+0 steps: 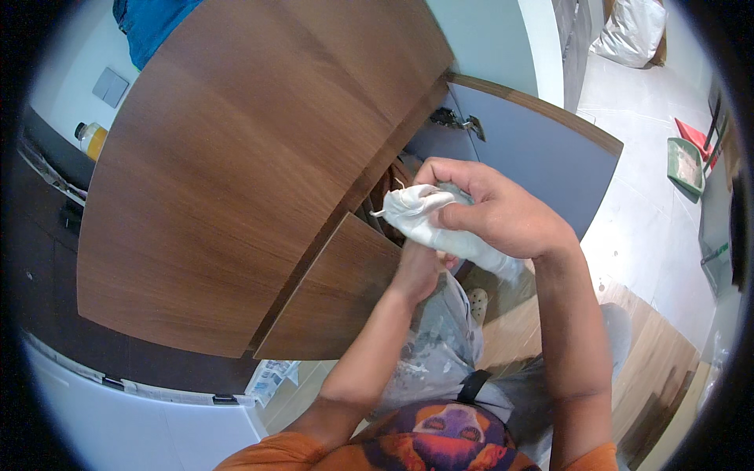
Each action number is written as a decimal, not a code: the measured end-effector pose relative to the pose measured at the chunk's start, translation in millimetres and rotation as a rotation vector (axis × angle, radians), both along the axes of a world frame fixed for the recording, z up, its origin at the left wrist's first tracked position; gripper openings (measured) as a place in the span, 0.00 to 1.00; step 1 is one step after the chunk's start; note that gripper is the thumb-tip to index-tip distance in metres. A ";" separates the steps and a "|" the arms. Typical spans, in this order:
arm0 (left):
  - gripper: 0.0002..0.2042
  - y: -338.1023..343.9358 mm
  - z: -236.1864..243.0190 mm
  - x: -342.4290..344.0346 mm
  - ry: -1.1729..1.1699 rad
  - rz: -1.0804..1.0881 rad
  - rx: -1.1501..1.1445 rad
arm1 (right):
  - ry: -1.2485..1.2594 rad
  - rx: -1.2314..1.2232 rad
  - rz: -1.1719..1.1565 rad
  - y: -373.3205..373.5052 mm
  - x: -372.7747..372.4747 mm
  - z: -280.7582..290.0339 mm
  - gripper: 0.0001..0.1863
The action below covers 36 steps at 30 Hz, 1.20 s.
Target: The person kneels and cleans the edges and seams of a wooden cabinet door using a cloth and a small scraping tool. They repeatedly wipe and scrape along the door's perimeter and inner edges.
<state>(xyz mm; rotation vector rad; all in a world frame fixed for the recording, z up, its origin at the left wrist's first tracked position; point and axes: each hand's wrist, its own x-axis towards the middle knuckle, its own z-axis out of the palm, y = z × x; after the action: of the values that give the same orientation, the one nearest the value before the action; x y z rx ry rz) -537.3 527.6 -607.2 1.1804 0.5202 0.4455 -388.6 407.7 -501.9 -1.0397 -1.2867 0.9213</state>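
My right hand [503, 212] grips a white, crumpled cloth-like bundle [420, 208], its thumb pressed over it and fingers curled round the top; loose strands stick out at the left. Below it, my left hand [424, 271] is curled near the bundle’s underside, with whatever it holds hidden. Behind both hands is a wooden cabinet: an open door with a pale inner face [550, 157] and a metal hinge [473, 128], a dark interior with indistinct brown contents, and a closed lower panel [330, 290].
A large wood panel [251, 141] fills the upper left. A green dustpan [685, 169] and red one [691, 133] stand along the right wall; a white sack [628, 31] lies farther back. A pale-yellow shoe [477, 304] is below the door. A white appliance-like surface [126, 416] is lower left.
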 end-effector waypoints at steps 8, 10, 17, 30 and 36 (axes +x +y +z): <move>0.08 -9.2 21.5 -50.8 -0.341 0.094 -0.393 | -0.469 -0.164 -0.589 -0.1 4.4 -33.6 0.14; 0.08 -15.2 22.9 -44.2 -0.367 0.051 -0.384 | -0.430 -0.148 -0.513 2.5 3.4 -46.7 0.13; 0.12 -18.2 16.7 -34.5 -0.278 0.151 -0.296 | -0.202 -0.216 -0.231 15.2 -3.6 -58.9 0.10; 0.21 -8.7 -2.3 -21.1 -0.212 0.206 -0.364 | -0.060 -0.305 -0.296 19.7 -4.1 -58.0 0.17; 0.09 3.0 -9.0 -4.9 -0.008 0.011 -0.400 | 0.398 -0.118 -0.548 7.4 27.1 -22.0 0.14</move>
<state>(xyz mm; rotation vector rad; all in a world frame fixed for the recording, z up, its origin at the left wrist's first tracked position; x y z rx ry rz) -542.2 530.6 -616.3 0.7911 0.5780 0.3353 -361.5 415.1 -523.9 -1.1511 -0.5770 0.7325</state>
